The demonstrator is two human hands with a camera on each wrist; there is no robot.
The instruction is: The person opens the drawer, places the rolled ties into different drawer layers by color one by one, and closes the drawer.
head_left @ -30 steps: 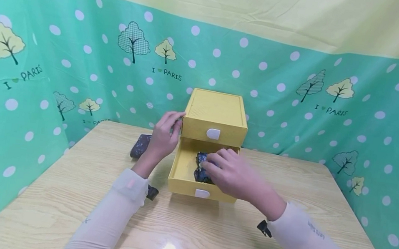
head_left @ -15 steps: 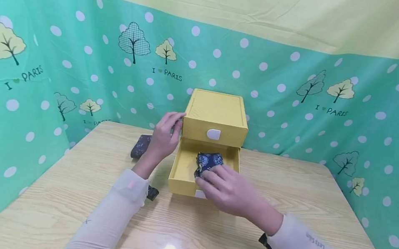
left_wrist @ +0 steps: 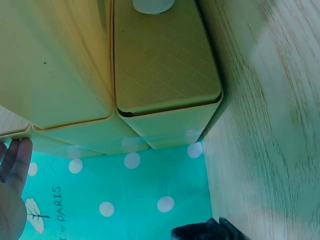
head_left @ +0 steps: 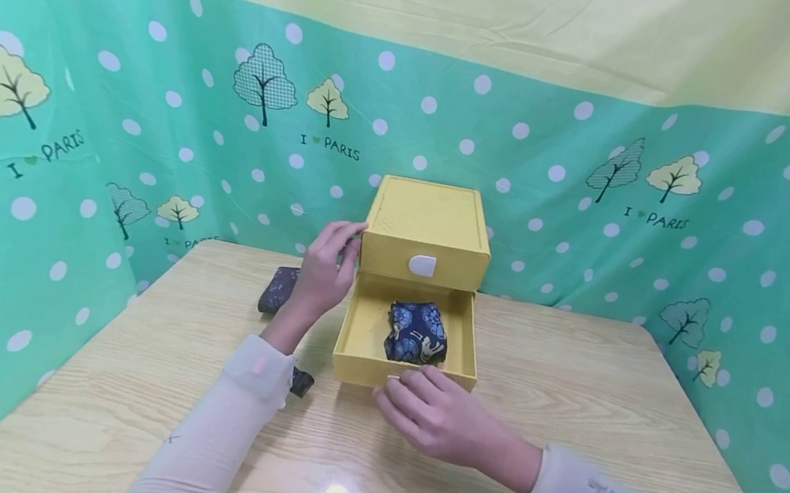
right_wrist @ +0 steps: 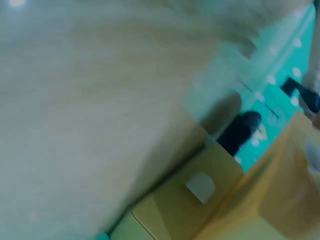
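A yellow two-drawer box [head_left: 431, 222] stands at the table's far middle. Its lower drawer [head_left: 359, 333] is pulled out, and a dark blue patterned pouch [head_left: 417, 333] lies inside it. My left hand [head_left: 343, 244] presses flat against the box's left side near the upper drawer, and its fingertips [left_wrist: 15, 160] show straight along the wall. Just in front of the open drawer, my right hand [head_left: 402, 389] holds nothing and touches the front panel with its fingertips. The right wrist view is blurred and shows the box's white handle [right_wrist: 200, 186].
A second dark pouch [head_left: 278, 289] lies on the wooden table [head_left: 119, 410] left of the box, behind my left hand, and appears as the dark pouch [left_wrist: 200, 231] in the left wrist view. Green dotted fabric walls [head_left: 119, 119] close in the table on three sides.
My right hand let go of the blue pouch inside the drawer and drew back toward me, out over the drawer's front. The left hand and the box stayed still.
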